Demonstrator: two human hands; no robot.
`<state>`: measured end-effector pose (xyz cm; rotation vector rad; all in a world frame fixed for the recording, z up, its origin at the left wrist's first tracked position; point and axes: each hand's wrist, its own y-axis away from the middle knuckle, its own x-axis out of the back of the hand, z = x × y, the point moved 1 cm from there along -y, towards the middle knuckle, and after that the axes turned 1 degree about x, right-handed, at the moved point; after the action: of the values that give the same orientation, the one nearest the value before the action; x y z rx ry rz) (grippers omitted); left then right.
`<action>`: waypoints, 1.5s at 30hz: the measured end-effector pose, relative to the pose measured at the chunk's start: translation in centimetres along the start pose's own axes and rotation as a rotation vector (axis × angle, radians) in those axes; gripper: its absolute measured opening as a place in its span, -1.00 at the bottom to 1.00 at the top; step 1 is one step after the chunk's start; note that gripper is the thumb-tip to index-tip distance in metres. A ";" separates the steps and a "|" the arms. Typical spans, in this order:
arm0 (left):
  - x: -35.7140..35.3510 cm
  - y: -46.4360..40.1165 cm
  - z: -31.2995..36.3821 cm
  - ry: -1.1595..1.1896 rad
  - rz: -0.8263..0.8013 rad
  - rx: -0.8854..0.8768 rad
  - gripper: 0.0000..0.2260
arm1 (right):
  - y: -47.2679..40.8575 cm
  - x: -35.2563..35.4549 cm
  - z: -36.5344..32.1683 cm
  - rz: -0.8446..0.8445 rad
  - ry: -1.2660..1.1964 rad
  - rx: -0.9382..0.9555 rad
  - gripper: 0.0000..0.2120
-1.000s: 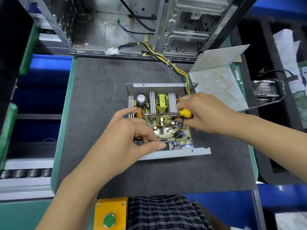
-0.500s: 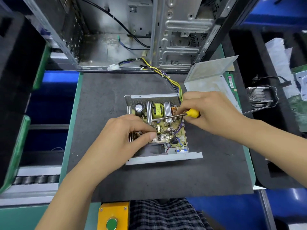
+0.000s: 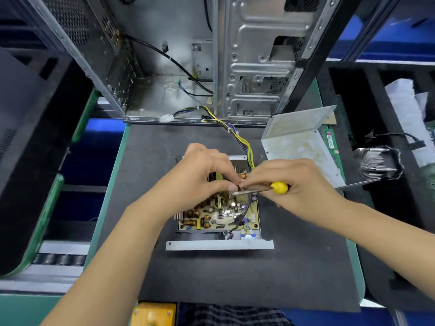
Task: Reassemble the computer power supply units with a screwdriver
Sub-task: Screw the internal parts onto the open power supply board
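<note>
An open power supply unit (image 3: pixel 219 244) lies on the dark mat, its circuit board (image 3: pixel 219 215) with copper coils exposed. My right hand (image 3: pixel 296 184) grips a yellow-handled screwdriver (image 3: pixel 279 187), its shaft lying almost level and pointing left over the board. My left hand (image 3: pixel 200 175) hovers over the board's far half, thumb and fingertips pinched together at the screwdriver's tip; what they hold is too small to see. Yellow and black wires (image 3: pixel 244 144) run from the unit's far right corner toward the case.
An open metal computer case (image 3: pixel 254 67) stands at the back of the mat. The unit's bent grey cover (image 3: pixel 301 142) lies right of it. A heatsink (image 3: pixel 376 163) and a green memory stick (image 3: pixel 330 142) sit further right. A yellow button box (image 3: pixel 153 314) is at the front edge.
My left hand moved from the board's near left part up to its far side, meeting the screwdriver's tip. My right hand stayed with the screwdriver. The camera tilted down a little.
</note>
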<state>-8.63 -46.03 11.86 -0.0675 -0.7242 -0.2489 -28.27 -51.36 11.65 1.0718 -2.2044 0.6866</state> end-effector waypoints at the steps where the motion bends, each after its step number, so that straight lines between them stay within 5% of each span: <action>1: 0.0 -0.2 0.0 -0.035 0.006 -0.014 -0.88 | 0.0 0.1 0.1 0.002 -0.063 -0.127 -0.87; 4: 0.1 -0.4 0.3 -0.185 0.042 -0.110 -0.98 | -0.5 -0.1 0.2 -0.069 -0.311 -0.430 -0.94; 9: -0.1 -0.4 0.7 -0.474 0.092 -0.213 -0.90 | -2.0 0.1 -0.7 -0.125 -0.573 -0.637 -0.84; 13: -0.8 0.1 0.7 -0.501 0.129 -0.174 -0.87 | -2.5 -0.5 -1.0 -0.068 -0.206 -0.618 -0.97; 19: -1.2 4.0 -0.1 -0.276 0.178 -0.083 -0.75 | -1.2 -1.1 -0.6 -0.113 0.232 -0.594 -0.75; 27: -1.4 7.4 -2.3 -0.071 -0.040 -0.086 -0.72 | -2.6 -2.7 -1.0 -0.261 0.503 -0.533 -0.75; 33: -0.8 7.4 -3.1 -0.016 -0.013 -0.086 -0.74 | -2.8 -3.2 -0.7 -0.332 0.652 -0.513 -0.64; 37: -1.1 7.1 -3.0 -0.045 0.036 -0.097 -0.72 | -3.0 -3.5 -0.8 -0.363 0.670 -0.440 -0.90; 41: -1.3 7.1 -2.5 -0.067 0.100 -0.117 -0.76 | -3.0 -3.4 -0.8 -0.442 0.741 -0.352 -0.81; 45: -1.0 6.7 -2.3 -0.011 0.108 -0.104 -0.77 | -3.3 -3.2 -1.1 -0.466 0.728 -0.310 -0.98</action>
<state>-6.19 -39.72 9.61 -0.2064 -0.7165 -0.1825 -23.67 -50.75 10.80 0.9291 -1.3214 0.4117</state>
